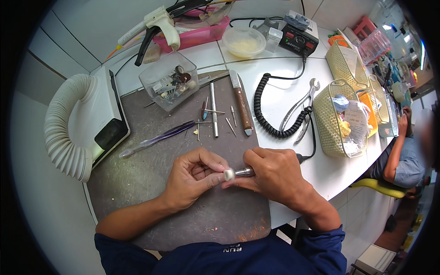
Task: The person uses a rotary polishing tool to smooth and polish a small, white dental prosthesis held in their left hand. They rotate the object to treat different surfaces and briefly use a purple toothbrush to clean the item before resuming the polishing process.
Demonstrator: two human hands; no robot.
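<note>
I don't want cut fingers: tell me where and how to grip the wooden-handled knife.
Likely best by the middle of the wooden handle, from the right: the blade is at the far end, and a metal rod lies to the left.

A white bench (327,176) carries a gray mat (229,217), pliers (312,91) and a mesh basket (327,119) right of the mat, and a pink tub (197,41) beyond it.
</note>
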